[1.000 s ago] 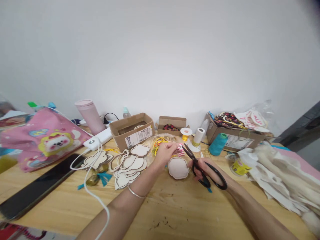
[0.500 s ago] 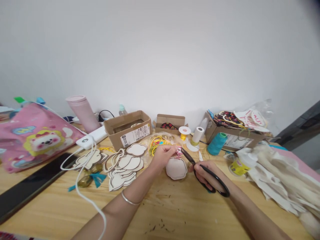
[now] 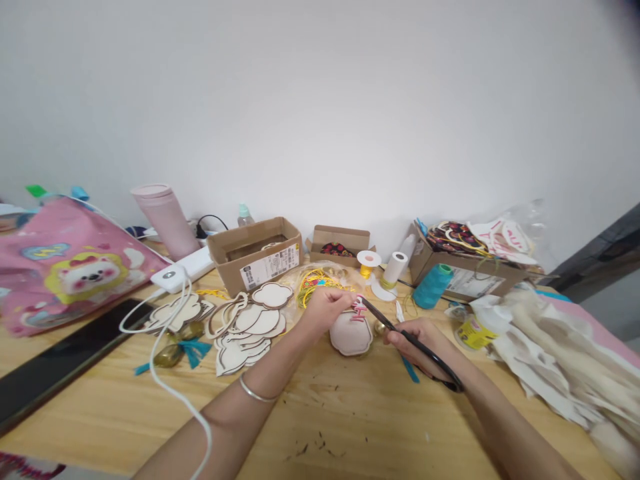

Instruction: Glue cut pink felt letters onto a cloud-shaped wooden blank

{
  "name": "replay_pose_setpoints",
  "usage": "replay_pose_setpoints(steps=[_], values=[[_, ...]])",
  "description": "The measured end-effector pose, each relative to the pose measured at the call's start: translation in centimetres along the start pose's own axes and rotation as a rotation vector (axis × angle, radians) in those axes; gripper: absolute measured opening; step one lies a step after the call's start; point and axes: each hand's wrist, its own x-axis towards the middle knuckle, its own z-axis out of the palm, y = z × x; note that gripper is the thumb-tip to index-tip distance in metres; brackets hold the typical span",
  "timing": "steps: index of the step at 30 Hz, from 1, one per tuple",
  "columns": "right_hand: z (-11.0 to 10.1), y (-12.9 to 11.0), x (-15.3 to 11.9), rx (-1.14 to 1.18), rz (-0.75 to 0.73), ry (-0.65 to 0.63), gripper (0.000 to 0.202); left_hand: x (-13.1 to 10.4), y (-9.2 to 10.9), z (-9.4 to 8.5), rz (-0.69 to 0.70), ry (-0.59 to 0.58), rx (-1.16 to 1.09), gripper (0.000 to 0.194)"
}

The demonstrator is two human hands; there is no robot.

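Note:
Black-handled scissors (image 3: 425, 351) are gripped in my right hand (image 3: 417, 340), their blades pointing up and left. The blade tips touch or nearly touch a small pink-and-white cut piece (image 3: 359, 309). My left hand (image 3: 327, 308) pinches that piece at its upper left side. Just below it, a pale scalloped plaque (image 3: 351, 335) lies on the table. A blue-green ribbon strip (image 3: 410, 369) shows under my right hand. Left of my left forearm are several pale wooden cutouts (image 3: 245, 350).
Cardboard boxes (image 3: 260, 257) stand along the wall. A teal thread cone (image 3: 433, 287), white roll (image 3: 396, 268) and glue bottle (image 3: 477, 331) are at the right, near crumpled cream cloth (image 3: 565, 353). A white cable (image 3: 173, 393) crosses the left side beside a phone (image 3: 65, 360).
The scissor handles have come closer together and the scissors have turned slightly. More of the pink piece and the blue-green ribbon now shows. The view has shifted a little.

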Motion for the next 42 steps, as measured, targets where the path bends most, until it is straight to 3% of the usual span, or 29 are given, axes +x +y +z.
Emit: replay_pose_setpoints(steps=[18, 27, 34, 42], values=[[-0.6, 0.3, -0.1, -0.085, 0.029, -0.037, 0.058, 0.3, -0.4, -0.4, -0.002, -0.061, 0.048, 0.028], [1.3, -0.1, -0.2, 0.306, 0.051, 0.076, 0.060, -0.9, -0.2, 1.1, -0.184, -0.220, -0.777, 0.024], [2.0, 0.8, 0.1, 0.366, -0.019, 0.057, 0.057, -1.5, 0.3, 2.0, -0.237, -0.065, -0.829, 0.021], [1.5, 1.4, -0.2, 0.378, -0.115, -0.042, 0.059, -1.4, 0.6, 1.8, -0.116, 0.051, -0.617, 0.025]])
